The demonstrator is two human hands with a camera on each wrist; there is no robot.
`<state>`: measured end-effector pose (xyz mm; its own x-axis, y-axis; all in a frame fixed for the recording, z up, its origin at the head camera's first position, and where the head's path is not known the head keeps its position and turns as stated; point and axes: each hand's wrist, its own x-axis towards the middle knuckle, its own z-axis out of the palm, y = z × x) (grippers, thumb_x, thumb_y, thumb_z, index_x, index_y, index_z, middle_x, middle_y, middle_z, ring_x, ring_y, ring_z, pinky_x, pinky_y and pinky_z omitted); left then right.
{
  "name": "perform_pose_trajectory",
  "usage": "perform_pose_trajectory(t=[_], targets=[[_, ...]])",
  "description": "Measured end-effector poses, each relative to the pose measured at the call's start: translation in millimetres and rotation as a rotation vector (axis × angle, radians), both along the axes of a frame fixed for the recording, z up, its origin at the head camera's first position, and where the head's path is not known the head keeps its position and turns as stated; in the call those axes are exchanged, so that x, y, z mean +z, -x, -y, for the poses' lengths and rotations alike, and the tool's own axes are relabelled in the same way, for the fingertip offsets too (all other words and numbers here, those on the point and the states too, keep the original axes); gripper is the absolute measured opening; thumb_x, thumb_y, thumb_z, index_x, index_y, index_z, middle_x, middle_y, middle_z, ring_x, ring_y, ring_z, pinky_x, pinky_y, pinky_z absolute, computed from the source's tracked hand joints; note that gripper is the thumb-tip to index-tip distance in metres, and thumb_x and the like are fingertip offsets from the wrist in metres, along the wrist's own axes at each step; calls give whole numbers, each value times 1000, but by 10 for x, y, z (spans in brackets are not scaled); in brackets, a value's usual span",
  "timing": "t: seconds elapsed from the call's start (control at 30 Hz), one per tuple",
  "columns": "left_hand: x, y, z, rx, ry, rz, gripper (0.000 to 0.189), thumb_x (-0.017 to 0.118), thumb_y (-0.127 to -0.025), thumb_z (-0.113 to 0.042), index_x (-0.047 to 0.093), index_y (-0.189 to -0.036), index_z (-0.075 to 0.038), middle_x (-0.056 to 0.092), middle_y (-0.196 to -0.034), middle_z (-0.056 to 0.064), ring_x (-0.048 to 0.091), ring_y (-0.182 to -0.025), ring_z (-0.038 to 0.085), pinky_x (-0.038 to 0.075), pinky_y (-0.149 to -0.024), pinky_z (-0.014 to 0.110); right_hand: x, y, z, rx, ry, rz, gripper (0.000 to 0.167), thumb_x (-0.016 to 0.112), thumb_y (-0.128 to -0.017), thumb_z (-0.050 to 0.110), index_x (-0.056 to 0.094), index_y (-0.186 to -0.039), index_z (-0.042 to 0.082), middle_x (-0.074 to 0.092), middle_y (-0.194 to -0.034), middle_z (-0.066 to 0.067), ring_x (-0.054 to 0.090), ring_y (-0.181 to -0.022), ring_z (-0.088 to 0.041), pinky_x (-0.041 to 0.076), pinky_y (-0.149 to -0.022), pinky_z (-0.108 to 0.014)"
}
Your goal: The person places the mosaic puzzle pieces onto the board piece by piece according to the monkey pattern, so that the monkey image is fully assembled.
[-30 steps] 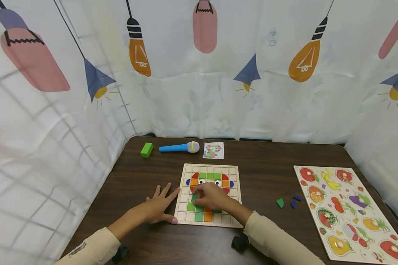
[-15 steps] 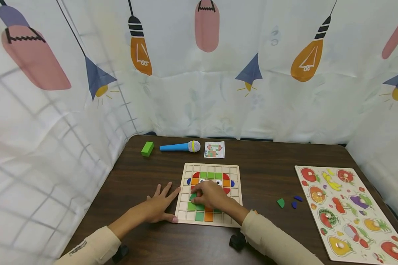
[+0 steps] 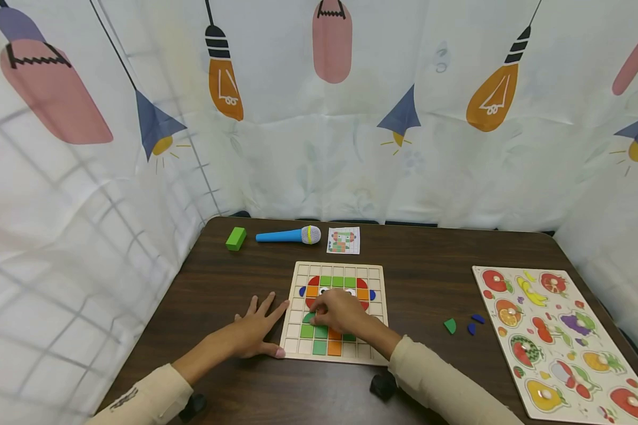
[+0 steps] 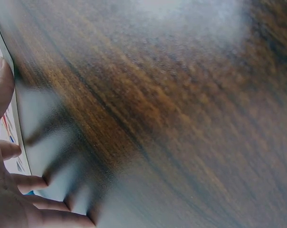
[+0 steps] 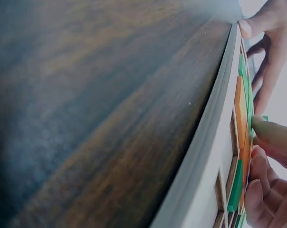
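Observation:
A wooden grid board (image 3: 375,273) lies on the dark table, filled in part with red, orange, green and blue pieces that form a face-like pattern. My left hand (image 3: 251,337) rests with spread fingers along the board's left edge, its thumb at the lower left corner. Over the middle of the board, my right hand (image 3: 341,313) pinches a green rounded piece (image 3: 309,318) in the left part of the grid. In the right wrist view the thumb (image 5: 272,133) meets that piece while the other fingers curl close over the board. The right hand hides the pattern's centre.
Loose green (image 3: 449,326) and blue pieces (image 3: 477,318) lie right of the board. Farther right is a fruit puzzle board (image 3: 563,348). Along the back are a green block (image 3: 236,239), a toy microphone (image 3: 282,236) and a pattern card (image 3: 343,241). A printed curtain (image 3: 276,165) hangs behind.
The right thumb and fingers have shifted slightly on the green piece, which now shows more at its left side. My left hand has stayed at the board's edge.

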<state>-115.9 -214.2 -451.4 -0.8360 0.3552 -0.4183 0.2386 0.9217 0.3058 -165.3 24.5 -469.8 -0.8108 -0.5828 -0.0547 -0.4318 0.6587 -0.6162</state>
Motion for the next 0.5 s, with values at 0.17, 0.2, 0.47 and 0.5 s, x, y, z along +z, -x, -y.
perform_pose_trajectory(t=[0.17,0.2,0.47,0.5], targets=[[6,-3,2,-2,2,2,103,73,-81,-59,22,-161,-18,12,-166,25,11,-145,63,30,-96,83,27,6,-11,22,-22,-12,20,80,-88,30,80,-101,16,61,-69,15,53,-68,-4,44,-65,-22],[7,-4,2,-2,3,3,103,73,-81,-59,22,-161,-18,12,-166,25,11,-145,63,30,-96,83,34,7,-23,23,-25,-12,20,79,-88,31,79,-102,16,61,-70,15,53,-68,-4,44,-65,-22],[14,-2,-8,8,2,12,104,74,-81,-60,22,-161,-20,11,-166,24,10,-146,62,29,-97,83,144,43,-350,32,26,-37,19,73,-93,30,77,-103,15,62,-77,12,51,-65,-6,43,-60,-23],[15,-3,-9,9,4,12,104,74,-81,-60,22,-161,-20,12,-166,24,10,-146,61,29,-97,83,161,53,-421,40,35,-52,18,72,-94,29,76,-104,15,63,-78,11,51,-65,-5,43,-60,-23]])
